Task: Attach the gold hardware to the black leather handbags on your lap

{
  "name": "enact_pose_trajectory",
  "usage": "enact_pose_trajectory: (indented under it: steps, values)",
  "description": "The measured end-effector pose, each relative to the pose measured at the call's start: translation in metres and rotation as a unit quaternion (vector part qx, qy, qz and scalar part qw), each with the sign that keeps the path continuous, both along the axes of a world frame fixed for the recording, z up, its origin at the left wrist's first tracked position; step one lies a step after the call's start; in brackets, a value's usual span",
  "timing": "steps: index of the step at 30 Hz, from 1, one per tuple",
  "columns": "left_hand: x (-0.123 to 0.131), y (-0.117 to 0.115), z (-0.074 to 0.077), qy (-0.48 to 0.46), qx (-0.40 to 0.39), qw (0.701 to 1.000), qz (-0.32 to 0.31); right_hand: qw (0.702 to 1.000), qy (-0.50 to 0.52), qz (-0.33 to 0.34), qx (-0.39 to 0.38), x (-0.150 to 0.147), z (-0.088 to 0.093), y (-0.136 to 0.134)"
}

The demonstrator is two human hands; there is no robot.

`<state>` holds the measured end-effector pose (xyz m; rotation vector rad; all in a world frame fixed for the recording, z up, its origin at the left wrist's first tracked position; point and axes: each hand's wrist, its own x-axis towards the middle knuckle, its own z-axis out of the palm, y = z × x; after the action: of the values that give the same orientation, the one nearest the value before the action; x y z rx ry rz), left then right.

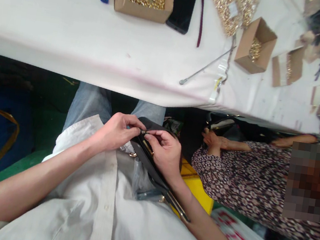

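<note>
A black handbag with gold-coloured metal fittings lies across my lap, tilted down to the right. My left hand is closed, thumb and forefinger pinching at the bag's upper end. Right beside it, my right hand is closed too, its fingertips meeting the left ones there. A small metal fitting shows between the fingertips, too small to make out fully. Below the hands, a gold ring hangs at the bag's side, and clear plastic lies against my shirt.
On the white table stand a cardboard box of gold pieces, a black phone, a thin metal rod and a smaller box. To the right, a person in a patterned top handles another dark bag.
</note>
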<state>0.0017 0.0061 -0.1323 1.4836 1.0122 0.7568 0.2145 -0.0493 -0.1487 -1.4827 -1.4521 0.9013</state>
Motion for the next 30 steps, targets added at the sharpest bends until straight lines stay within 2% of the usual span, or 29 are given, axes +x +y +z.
enact_pose_trajectory:
  steps: [9,16,22,24,26,30]
  values:
    - [-0.002,-0.004,0.006,0.014,0.012,1.000,-0.001,1.000,0.012,-0.021,0.001,-0.004,-0.005,-0.001]
    - [-0.008,-0.003,0.014,0.040,0.058,0.997,-0.040,0.998,0.051,-0.021,-0.028,-0.006,0.001,0.001]
    - [-0.013,0.007,0.013,0.025,0.061,0.994,-0.089,0.997,0.063,-0.021,-0.047,-0.001,0.008,0.002]
    - [-0.013,0.009,0.011,0.017,0.060,0.994,-0.091,0.999,0.024,-0.012,-0.026,-0.001,0.010,0.000]
    - [-0.013,0.009,0.008,0.008,0.055,0.995,-0.082,0.998,-0.052,-0.002,0.027,-0.001,0.012,-0.003]
    - [-0.008,0.006,0.002,-0.040,0.014,0.997,-0.057,0.970,-0.181,0.003,0.163,-0.004,0.012,-0.008]
